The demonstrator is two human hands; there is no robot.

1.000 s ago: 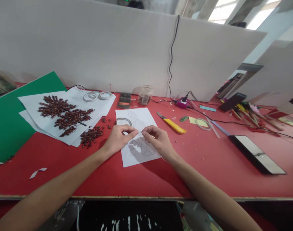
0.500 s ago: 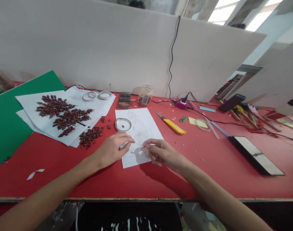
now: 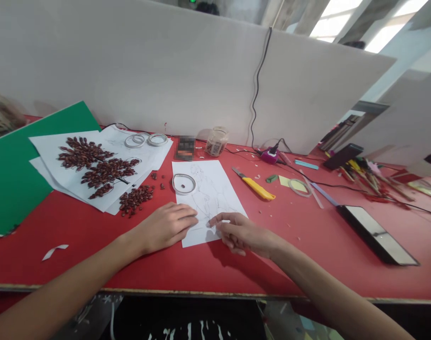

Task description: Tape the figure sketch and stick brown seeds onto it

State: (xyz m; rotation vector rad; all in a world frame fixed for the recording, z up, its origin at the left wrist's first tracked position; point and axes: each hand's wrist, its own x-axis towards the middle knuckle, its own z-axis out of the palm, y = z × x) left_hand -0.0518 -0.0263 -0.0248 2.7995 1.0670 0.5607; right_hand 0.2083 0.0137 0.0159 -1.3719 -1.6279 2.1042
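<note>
My left hand (image 3: 170, 225) lies flat on the lower left edge of a sheet of white paper (image 3: 228, 196) with a faint line drawing, its fingers stretched out. Over the lower part of that drawing, my right hand (image 3: 237, 231) is closed, thumb and forefinger near each other and the other fingers curled. Whatever sits at its fingertips is too small to make out. A roll of tape (image 3: 184, 184) rests on the upper left of the sheet, with one small dark seed inside its ring. Left of the sheet is a pile of brown seeds (image 3: 136, 198).
Sheets with a seed-covered tree picture (image 3: 109, 172) and a green board (image 3: 20, 165) lie at left. Further tape rolls (image 3: 158, 140) and a jar (image 3: 216, 141) stand at the back. A yellow utility knife (image 3: 258, 187), purple plug adapter (image 3: 270, 155) and phone case (image 3: 376, 236) lie right.
My left fingers have lowered from an arched pose to lie flat on the paper. My right fingertips have moved slightly down toward the sheet's lower edge. The view has shifted a little.
</note>
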